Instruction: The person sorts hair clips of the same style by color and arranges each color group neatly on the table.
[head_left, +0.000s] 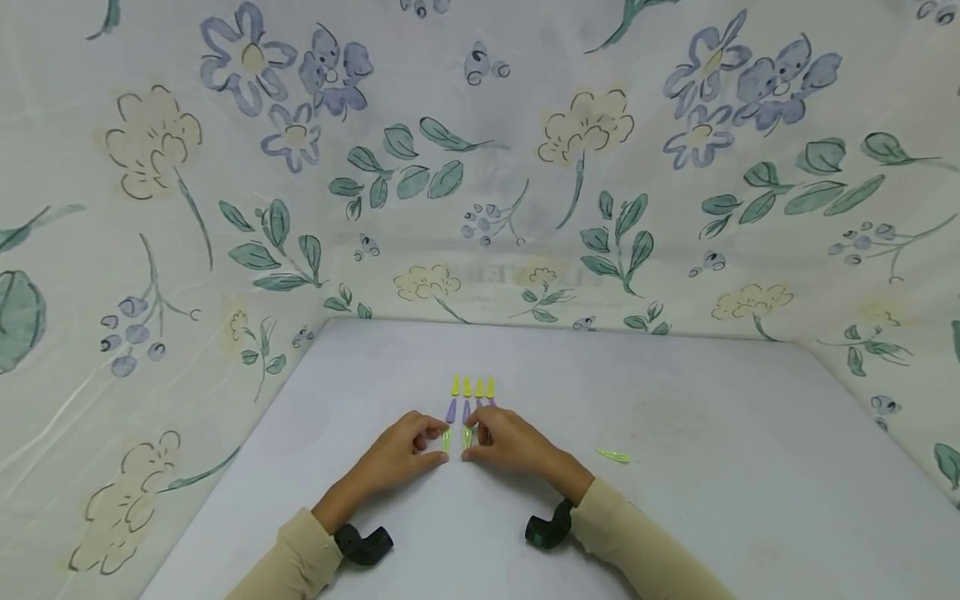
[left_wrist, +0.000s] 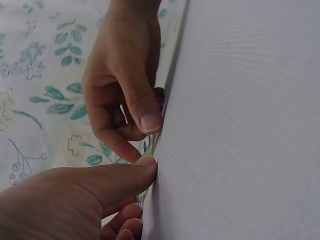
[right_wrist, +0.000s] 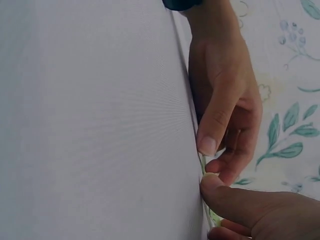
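Note:
In the head view my left hand (head_left: 396, 448) pinches a light green snap hair clip (head_left: 446, 440) lengthwise, thumb at its near end and fingers at its far end. Just to the right, my right hand (head_left: 517, 442) holds a second green clip (head_left: 467, 438) the same way. Both clips lie side by side, pointing away from me. Beyond them is a row of purple clips (head_left: 451, 411), its right part half hidden by my right hand. Farther back stand several yellow clips (head_left: 467, 387) in line. In both wrist views, thumbs and fingers cover most of the green clips.
Off to the right, a lone green clip (head_left: 615, 457) lies slantwise on the white table (head_left: 712, 517). Flower-printed cloth (head_left: 480, 167) rises behind the table and at its sides. A black wrist device (head_left: 365, 546) sits by the left cuff, another (head_left: 549, 527) by the right.

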